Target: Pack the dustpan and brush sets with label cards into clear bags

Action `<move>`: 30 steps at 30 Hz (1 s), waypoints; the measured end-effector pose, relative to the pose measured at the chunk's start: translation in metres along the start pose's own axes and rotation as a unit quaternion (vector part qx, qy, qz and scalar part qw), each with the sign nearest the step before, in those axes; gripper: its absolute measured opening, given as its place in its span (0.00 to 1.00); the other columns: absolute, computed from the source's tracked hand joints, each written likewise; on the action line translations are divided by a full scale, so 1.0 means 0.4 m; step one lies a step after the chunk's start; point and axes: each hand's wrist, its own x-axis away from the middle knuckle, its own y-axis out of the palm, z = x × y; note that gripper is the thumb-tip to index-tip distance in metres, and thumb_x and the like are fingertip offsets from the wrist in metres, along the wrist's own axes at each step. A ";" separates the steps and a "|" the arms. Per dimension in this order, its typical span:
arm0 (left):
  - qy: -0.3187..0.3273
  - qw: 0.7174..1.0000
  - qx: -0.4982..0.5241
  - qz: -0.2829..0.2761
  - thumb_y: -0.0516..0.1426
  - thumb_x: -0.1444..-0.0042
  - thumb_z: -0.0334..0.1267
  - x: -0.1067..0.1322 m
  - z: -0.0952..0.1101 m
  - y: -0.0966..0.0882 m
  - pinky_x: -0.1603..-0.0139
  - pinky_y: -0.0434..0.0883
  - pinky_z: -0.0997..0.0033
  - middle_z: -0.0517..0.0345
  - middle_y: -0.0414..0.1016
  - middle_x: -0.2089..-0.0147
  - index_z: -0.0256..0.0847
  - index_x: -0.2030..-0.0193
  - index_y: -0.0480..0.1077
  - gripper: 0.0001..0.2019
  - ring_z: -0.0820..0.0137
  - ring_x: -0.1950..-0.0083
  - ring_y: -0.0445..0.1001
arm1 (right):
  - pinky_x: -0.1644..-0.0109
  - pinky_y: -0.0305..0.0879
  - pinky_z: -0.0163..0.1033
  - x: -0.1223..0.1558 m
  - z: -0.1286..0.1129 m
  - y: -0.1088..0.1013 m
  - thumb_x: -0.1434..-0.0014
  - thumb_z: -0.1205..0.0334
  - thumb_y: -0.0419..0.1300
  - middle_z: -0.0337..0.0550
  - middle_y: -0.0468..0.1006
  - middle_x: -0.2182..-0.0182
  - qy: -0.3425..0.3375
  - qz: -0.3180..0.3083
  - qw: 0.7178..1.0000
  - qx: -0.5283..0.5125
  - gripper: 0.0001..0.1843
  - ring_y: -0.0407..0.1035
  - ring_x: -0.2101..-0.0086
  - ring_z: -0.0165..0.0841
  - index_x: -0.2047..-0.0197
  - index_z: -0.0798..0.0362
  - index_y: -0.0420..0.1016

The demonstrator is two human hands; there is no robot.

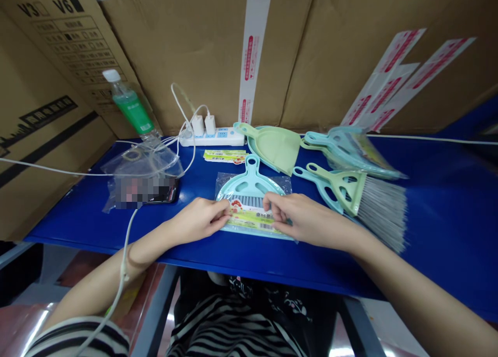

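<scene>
A light-blue dustpan and brush set (252,176) in a clear plastic bag lies flat in front of me, its handle loop pointing away. Across its bristles is a printed label (251,217) in yellow-green and white; whether it lies inside or on top of the bag I cannot tell. My left hand (208,218) is closed, thumb and fingers pinching at the label's left end. Over the right end, my right hand (298,217) has curled fingers and thumb closed on the label, hiding part of it.
Behind are stacked green and blue dustpans (274,145) and loose labels (223,156). To the right lie a bagged set (350,149) and brushes (383,211). A power strip (233,138), bottle (134,110), cables, plastic bag and phone (165,192) sit left. Cardboard boxes (194,45) wall the back.
</scene>
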 end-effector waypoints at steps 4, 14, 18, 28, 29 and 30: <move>-0.012 0.999 -0.015 0.026 0.49 0.41 0.33 0.007 -0.004 0.013 0.79 0.57 0.79 0.71 0.61 0.82 0.41 0.66 0.62 0.03 0.78 0.83 0.62 | 0.71 0.51 0.36 -0.004 0.005 0.005 0.50 0.74 0.51 0.33 0.64 0.78 -0.001 0.012 1.000 0.004 0.11 0.59 0.76 0.30 0.62 0.51 0.62; 0.046 0.979 -0.174 0.100 0.48 0.41 0.29 0.003 -0.016 0.008 0.71 0.63 0.75 0.59 0.68 0.68 0.41 0.62 0.69 0.09 0.73 0.69 0.66 | 0.70 0.52 0.36 -0.009 0.008 0.009 0.48 0.75 0.49 0.34 0.64 0.77 -0.012 0.022 1.000 -0.003 0.11 0.57 0.76 0.30 0.64 0.52 0.61; 0.105 0.973 -0.199 0.054 0.46 0.39 0.25 -0.003 -0.015 0.006 0.64 0.64 0.71 0.56 0.69 0.64 0.43 0.56 0.71 0.15 0.69 0.63 0.65 | 0.71 0.52 0.36 -0.008 0.005 0.012 0.48 0.75 0.48 0.36 0.66 0.75 -0.023 0.029 0.999 0.008 0.11 0.56 0.77 0.29 0.64 0.52 0.61; 0.150 0.961 -0.232 -0.014 0.41 0.33 0.31 -0.011 -0.010 0.009 0.60 0.64 0.70 0.55 0.67 0.59 0.47 0.44 0.66 0.18 0.69 0.60 0.64 | 0.70 0.54 0.37 0.004 -0.010 0.007 0.49 0.78 0.48 0.43 0.72 0.67 0.018 0.033 0.997 0.069 0.14 0.64 0.72 0.32 0.61 0.52 0.64; 0.150 0.960 -0.237 -0.015 0.41 0.33 0.30 -0.011 -0.010 0.010 0.60 0.64 0.70 0.56 0.67 0.59 0.47 0.44 0.66 0.18 0.69 0.60 0.64 | 0.69 0.54 0.37 0.006 -0.008 0.005 0.49 0.78 0.48 0.43 0.72 0.66 0.022 0.032 0.996 0.075 0.15 0.64 0.72 0.32 0.61 0.52 0.64; 0.150 0.958 -0.243 -0.016 0.41 0.33 0.30 -0.011 -0.010 0.010 0.60 0.64 0.69 0.56 0.67 0.59 0.48 0.44 0.65 0.18 0.68 0.60 0.64 | 0.69 0.54 0.37 0.008 -0.006 0.002 0.49 0.78 0.48 0.43 0.72 0.66 0.021 0.031 0.996 0.080 0.15 0.65 0.72 0.32 0.61 0.52 0.64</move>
